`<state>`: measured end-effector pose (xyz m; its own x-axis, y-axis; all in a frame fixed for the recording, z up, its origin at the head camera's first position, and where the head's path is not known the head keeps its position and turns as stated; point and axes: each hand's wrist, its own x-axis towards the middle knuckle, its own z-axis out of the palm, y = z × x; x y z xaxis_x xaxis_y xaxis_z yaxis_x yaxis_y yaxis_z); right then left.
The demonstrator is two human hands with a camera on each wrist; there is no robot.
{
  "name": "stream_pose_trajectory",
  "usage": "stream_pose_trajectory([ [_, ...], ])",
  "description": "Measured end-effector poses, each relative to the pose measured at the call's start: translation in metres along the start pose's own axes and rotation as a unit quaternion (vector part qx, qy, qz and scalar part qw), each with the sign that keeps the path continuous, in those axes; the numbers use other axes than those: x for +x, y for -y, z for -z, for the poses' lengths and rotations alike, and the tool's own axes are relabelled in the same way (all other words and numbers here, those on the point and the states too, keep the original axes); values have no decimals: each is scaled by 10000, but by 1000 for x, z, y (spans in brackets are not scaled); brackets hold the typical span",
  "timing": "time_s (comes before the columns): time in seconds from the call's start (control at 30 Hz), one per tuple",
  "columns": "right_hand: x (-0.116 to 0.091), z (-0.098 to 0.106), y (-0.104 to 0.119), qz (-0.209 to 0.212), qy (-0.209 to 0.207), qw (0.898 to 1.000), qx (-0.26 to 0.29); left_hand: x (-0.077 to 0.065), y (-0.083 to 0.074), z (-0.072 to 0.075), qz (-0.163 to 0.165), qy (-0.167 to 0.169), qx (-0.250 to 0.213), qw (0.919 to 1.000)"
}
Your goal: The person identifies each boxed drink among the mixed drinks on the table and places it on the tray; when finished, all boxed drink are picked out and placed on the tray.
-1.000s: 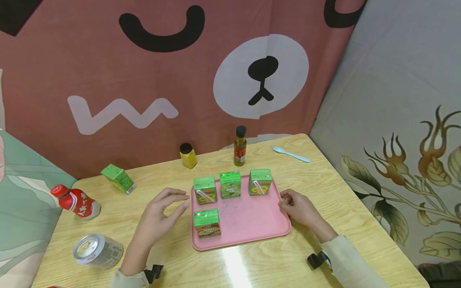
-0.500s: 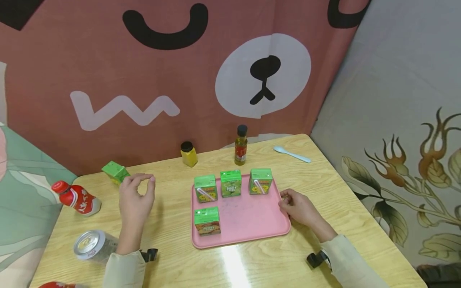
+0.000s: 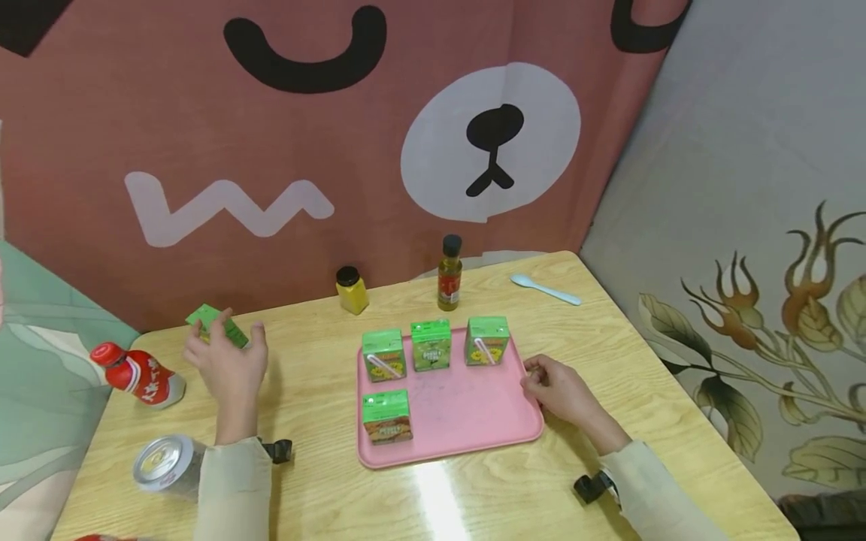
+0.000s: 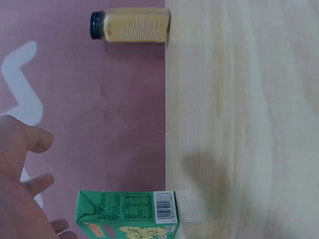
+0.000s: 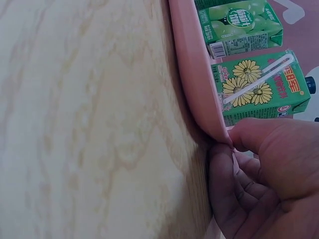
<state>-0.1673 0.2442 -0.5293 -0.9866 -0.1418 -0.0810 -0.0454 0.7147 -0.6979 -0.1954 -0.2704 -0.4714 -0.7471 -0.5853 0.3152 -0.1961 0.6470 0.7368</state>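
Observation:
My left hand (image 3: 230, 364) reaches to the green drink carton (image 3: 226, 324) at the table's back left, fingers spread and overlapping it in the head view. In the left wrist view that carton (image 4: 127, 211) stands just beyond the fingertips, thumb apart from it. My right hand (image 3: 560, 391) pinches the right rim of the pink tray (image 3: 467, 421); the right wrist view shows thumb and fingers on either side of the rim (image 5: 199, 94). Three green cartons stand along the tray's back, among them a flower-printed carton with a straw (image 3: 487, 342). Another carton (image 3: 387, 417) sits at its front left.
Left of my left hand lie a red bottle (image 3: 145, 379) and a silver can (image 3: 169, 464). A yellow jar with a black lid (image 3: 352, 291), an oil bottle (image 3: 449, 274) and a light blue spoon (image 3: 544, 289) are along the back edge, before a cloth backdrop.
My left hand has moved from beside the tray's left edge to the back-left carton, its fingers now spreading over it. The right hand has stayed on the tray rim.

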Motion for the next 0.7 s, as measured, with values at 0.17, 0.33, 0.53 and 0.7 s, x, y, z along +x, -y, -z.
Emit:
stream_pose_trajectory([
  [0.17,0,0,1,39,-16,10000,-21,16,8,-3,404,-14,-125,9991],
  [0.33,0,-1,1,46,20,10000,8,30,14,-4,876,58,-149,9960],
  [0.53,-1,-1,2,59,38,10000,54,41,20,-5,1194,122,-249,9925],
  [0.7,-1,0,3,61,-4,10000,32,48,26,-11,1346,333,-237,9901],
])
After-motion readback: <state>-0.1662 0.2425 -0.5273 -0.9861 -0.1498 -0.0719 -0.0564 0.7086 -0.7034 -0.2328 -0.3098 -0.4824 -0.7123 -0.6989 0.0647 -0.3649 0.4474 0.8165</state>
